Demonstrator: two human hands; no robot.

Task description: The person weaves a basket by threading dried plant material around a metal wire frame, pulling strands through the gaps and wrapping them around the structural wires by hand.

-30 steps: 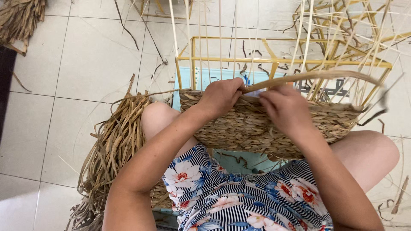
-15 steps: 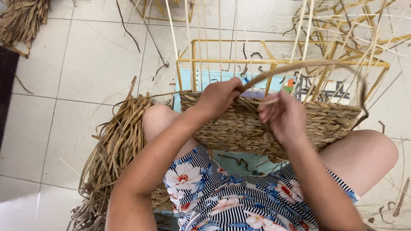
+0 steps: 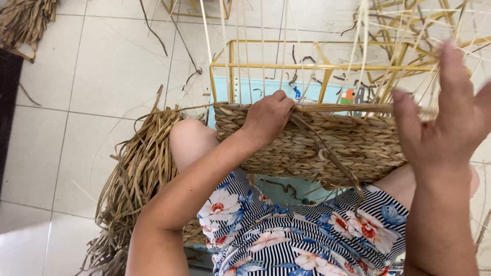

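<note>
The left hand grips the top edge of the half-woven basket, fingers curled over the rim and pressed together; their tips are hidden behind the weave. The basket rests across the person's lap, built on a yellow wire frame. The right hand is raised, fingers spread among the thin upright reeds (whether it pinches any strand is unclear). A bundle of dried grass lies below the left fingers on the tiled floor.
</note>
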